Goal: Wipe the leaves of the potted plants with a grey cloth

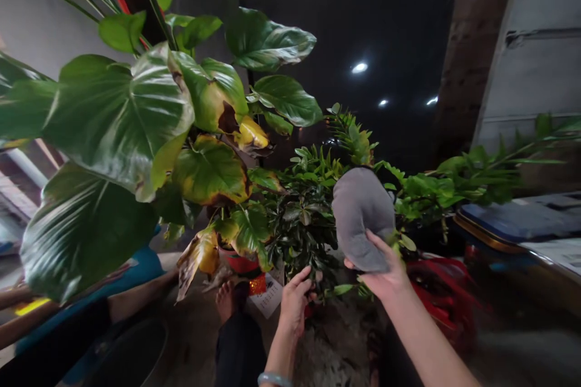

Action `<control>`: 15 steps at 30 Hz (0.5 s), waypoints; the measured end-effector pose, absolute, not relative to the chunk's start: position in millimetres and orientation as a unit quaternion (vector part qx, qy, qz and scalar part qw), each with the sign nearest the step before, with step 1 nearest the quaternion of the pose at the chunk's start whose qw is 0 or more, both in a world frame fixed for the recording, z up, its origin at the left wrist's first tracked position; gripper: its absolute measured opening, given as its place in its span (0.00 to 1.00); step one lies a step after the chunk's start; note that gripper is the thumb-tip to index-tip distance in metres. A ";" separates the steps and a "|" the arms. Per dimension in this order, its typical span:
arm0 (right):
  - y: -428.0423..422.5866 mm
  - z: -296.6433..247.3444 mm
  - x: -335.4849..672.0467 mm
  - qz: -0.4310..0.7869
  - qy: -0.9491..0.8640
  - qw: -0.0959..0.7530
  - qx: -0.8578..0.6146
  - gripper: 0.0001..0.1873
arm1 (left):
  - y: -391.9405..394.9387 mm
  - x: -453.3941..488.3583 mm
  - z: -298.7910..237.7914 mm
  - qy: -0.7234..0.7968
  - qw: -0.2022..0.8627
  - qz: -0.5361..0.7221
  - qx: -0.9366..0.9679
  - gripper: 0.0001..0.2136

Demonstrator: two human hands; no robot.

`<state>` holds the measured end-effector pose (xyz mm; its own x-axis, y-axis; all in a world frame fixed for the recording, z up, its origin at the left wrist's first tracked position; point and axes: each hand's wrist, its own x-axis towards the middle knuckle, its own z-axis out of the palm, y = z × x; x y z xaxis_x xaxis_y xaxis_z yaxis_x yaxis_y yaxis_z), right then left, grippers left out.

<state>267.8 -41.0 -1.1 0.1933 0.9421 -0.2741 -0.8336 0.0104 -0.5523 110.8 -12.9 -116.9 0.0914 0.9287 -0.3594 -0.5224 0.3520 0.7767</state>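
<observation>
My right hand [385,269] grips the lower end of a soft grey cushion [361,211] with a curved, rounded shape, thumb and fingers on its edge. The cushion is raised in front of green plants. Lower and to the left, my left hand [297,299] is closed, its fingers curled by the dark-leaved plant [306,224]. What its fingers hold, if anything, is hidden. A bracelet [275,380] circles the left wrist.
A large-leaved plant [122,109], partly yellowed and browned, fills the left. Behind stands a dark glossy panel [363,30]. At right are a red bag-like object [447,296] and a table edge [490,233]. Another person's arm [140,296] shows at lower left; printed paper [269,296] lies below.
</observation>
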 end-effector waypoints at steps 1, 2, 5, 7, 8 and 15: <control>-36.9 -4.5 262.3 0.633 -0.066 0.697 -0.331 0.09 | -13.9 110.5 -118.4 0.437 0.698 0.512 0.243 0.16; -36.6 -11.5 255.3 0.638 -0.039 0.684 -0.353 0.09 | -14.6 109.9 -120.0 0.444 0.697 0.506 0.247 0.18; -56.9 -40.0 234.2 0.652 0.055 0.627 -0.423 0.15 | -15.3 106.5 -125.4 0.450 0.703 0.490 0.253 0.24; -78.4 -49.7 228.4 0.665 0.083 0.602 -0.434 0.16 | -14.5 103.8 -129.6 0.442 0.709 0.484 0.259 0.28; -87.0 -48.2 229.2 0.671 0.077 0.602 -0.425 0.15 | -13.9 102.7 -132.0 0.438 0.712 0.482 0.262 0.30; -55.0 22.9 239.8 0.639 -0.072 0.697 -0.319 0.14 | -11.5 105.2 -144.9 0.448 0.719 0.451 0.280 0.35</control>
